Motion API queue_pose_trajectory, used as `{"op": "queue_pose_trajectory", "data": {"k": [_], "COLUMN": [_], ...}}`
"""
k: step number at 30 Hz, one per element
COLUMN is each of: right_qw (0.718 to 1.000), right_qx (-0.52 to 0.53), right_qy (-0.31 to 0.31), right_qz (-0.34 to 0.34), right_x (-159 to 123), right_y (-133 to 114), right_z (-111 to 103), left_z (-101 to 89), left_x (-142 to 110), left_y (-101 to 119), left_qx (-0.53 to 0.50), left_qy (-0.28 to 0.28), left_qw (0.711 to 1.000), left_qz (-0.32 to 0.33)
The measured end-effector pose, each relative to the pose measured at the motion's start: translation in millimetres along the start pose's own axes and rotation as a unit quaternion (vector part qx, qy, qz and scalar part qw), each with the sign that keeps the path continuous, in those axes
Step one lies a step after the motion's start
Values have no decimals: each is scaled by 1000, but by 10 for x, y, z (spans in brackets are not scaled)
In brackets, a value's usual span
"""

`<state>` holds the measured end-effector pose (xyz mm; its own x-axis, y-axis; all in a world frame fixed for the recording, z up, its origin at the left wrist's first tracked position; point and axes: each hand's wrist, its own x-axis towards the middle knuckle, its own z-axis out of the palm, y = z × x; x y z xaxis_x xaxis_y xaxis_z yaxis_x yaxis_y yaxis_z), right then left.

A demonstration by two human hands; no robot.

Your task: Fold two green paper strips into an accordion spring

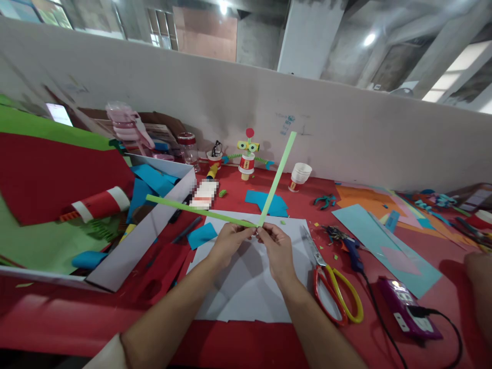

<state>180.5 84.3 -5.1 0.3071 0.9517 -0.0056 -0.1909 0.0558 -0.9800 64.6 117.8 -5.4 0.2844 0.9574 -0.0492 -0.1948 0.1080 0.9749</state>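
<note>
Two light green paper strips meet at their ends between my hands, forming a wide V. One green paper strip runs out to the left from my left hand, whose fingers pinch it near the joint. The other green paper strip rises up and to the right from my right hand, closed on its lower end. Both hands are just above a white sheet on the red table. Blue paper pieces lie behind the strips, and another blue piece is left of my left hand.
Scissors with red and yellow handles and a glue gun lie to the right, near a purple power strip. A white box of craft parts stands left. Behind are a paper-cup figure and stacked cups.
</note>
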Motion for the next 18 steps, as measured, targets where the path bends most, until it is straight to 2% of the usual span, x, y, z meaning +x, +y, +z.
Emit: {"op": "queue_pose_trajectory", "data": {"k": [5, 8, 13, 15, 18], "right_qw": [1000, 998, 985, 985, 986], "right_qx": [12, 60, 146, 148, 140], "right_qy": [-3, -15, -55, -56, -47], "right_qz": [14, 33, 72, 74, 72], "right_x": [15, 31, 45, 44, 35], "right_y": [-15, -38, -48, -42, -39], "right_z": [-13, -25, -33, -30, -22], "left_z": [-1, -33, -103, -107, -90], "left_x": [-4, 5, 34, 37, 24], "left_y": [25, 17, -34, -32, 5], "left_qx": [-7, -27, -118, -167, -208], "left_qy": [-9, -29, -21, -19, -9], "left_qw": [1000, 999, 986, 974, 963], "left_qz": [-5, -16, -113, -150, -169]}}
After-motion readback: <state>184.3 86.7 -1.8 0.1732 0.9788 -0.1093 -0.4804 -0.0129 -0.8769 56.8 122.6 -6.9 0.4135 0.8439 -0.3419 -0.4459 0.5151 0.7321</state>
